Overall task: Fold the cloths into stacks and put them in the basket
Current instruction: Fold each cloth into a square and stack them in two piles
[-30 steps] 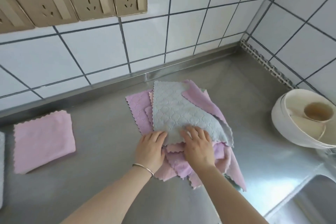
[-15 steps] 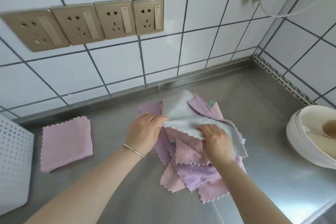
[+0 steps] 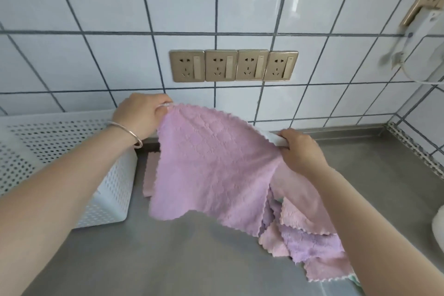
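Note:
A cloth (image 3: 211,170), pink-lilac on the side facing me and pale grey at its top edge, hangs spread in the air above the steel counter. My left hand (image 3: 140,115) pinches its upper left corner and my right hand (image 3: 300,151) grips its upper right corner. Beneath it, to the right, lies a loose pile of pink and lilac cloths (image 3: 310,243). A folded pink cloth (image 3: 150,175) lies flat on the counter, mostly hidden behind the held one. The white perforated basket (image 3: 105,190) stands at the left, under my left forearm.
The steel counter (image 3: 168,259) runs to a tiled wall with a row of gold sockets (image 3: 234,65). A white plug and cable (image 3: 418,31) hang at the upper right. A white object (image 3: 438,230) shows at the right edge.
Both hands have lifted the top cloth off the pile and spread it out in the air. The view has tilted up and left, bringing the basket into sight.

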The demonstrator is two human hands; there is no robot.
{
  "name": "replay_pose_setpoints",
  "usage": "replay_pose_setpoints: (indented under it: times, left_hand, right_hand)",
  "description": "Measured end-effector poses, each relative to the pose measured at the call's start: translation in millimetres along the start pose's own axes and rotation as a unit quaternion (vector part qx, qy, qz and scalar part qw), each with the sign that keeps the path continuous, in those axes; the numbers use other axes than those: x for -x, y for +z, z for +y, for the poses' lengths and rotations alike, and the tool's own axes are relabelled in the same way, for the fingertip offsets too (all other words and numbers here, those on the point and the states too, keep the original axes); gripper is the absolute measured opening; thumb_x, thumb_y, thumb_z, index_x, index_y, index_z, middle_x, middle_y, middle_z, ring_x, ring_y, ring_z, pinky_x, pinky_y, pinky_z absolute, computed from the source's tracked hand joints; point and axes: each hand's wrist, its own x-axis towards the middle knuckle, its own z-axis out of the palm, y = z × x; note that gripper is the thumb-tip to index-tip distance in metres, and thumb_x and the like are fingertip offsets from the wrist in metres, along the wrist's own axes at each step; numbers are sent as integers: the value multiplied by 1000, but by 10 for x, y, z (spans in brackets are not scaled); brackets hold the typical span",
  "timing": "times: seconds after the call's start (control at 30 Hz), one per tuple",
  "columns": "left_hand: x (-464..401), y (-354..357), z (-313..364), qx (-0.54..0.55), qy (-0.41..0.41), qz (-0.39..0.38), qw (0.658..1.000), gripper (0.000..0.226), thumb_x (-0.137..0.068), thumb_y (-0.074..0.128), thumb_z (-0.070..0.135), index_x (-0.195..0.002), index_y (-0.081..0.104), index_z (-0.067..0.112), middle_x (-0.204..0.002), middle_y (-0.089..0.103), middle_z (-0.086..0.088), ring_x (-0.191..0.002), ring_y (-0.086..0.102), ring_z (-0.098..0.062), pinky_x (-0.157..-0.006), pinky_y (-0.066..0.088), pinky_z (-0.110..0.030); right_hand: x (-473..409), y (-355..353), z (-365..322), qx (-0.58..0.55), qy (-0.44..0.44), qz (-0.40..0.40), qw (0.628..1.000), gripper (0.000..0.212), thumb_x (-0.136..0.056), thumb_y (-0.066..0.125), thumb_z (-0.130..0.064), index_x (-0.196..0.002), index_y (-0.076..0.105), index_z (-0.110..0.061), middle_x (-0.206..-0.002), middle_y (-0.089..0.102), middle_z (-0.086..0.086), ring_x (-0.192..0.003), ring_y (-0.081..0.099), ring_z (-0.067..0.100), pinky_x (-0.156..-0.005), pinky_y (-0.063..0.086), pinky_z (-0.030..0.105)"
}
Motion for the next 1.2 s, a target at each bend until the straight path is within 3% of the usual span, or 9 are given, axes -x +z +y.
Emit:
replay_pose_setpoints:
  times: [0.17,0.27,0.37,0.47,0.63,0.8,1.0,1.13,1.2]
  left_hand:
    - [316,-386,-310,1,-41,48,998,22,-90,49,26,-97,65,14,-89,70,-18,-85,64,-37,-71,46,-36]
    - [693,-616,-385,29,-31,55,998,19,-91,51,23,-100,64,14,-84,70,-9,-78,63,-30,-62,41,-29]
    - [1211,-713,-472,32,2,32,999,38,-84,39,41,-98,66,18,-72,66,-1,-64,56,-22,-52,34,-19]
    - [1757,-579,-611,60,11,-37,997,40,-78,27,47,-99,60,36,-76,71,7,-62,57,-13,-55,42,-25]
    - [2593,3,-782,77,7,-129,989,33,-86,33,44,-107,57,41,-93,71,22,-82,63,0,-66,47,-19]
    - [3205,558,-912,91,-72,-294,949,36,-91,29,45,-113,57,44,-109,70,9,-98,65,-15,-77,46,-24]
    - [3494,727,-873,78,-108,-393,910,30,-97,41,24,-118,61,32,-108,70,1,-94,63,-19,-68,38,-22]
    - [3604,747,-853,79,-112,-460,877,26,-96,41,25,-106,64,31,-94,69,7,-84,59,-14,-73,43,-24]
    - [3654,769,-850,93,-127,-484,861,24,-93,44,20,-77,61,26,-70,56,9,-67,48,-9,-63,36,-22]
  right_hand:
    - [-68,34,-492,36,-82,105,990,34,-83,53,-10,-116,50,-14,-87,65,13,-76,60,37,-56,37,33]
    - [98,42,-634,49,-176,175,967,28,-73,53,-6,-99,51,-16,-54,59,9,-43,51,32,-41,22,21]
    - [369,92,-646,-2,-213,187,959,22,-69,46,-11,-87,58,-16,-58,60,2,-48,49,27,-42,27,20]
    - [653,243,-578,-55,-223,118,966,28,-72,43,-16,-84,68,-11,-75,66,-1,-72,54,17,-54,39,25]
    - [1262,897,-306,9,-167,-94,981,36,-70,43,-12,-89,73,-17,-86,70,-5,-84,60,26,-67,41,28]
    - [1892,1453,-133,11,-105,-220,970,39,-78,41,-20,-98,73,-28,-95,67,-5,-88,50,20,-77,39,26]
    - [2259,1566,-197,79,-76,-346,932,36,-94,42,-18,-120,60,-34,-119,55,-10,-108,42,15,-81,27,17]
    - [2341,1525,-256,95,-15,-448,889,33,-95,37,-14,-111,64,-25,-105,54,-2,-108,47,20,-80,34,24]
    - [2367,1502,-265,108,15,-492,864,30,-93,36,-14,-84,63,-21,-85,52,-2,-91,50,20,-67,34,23]
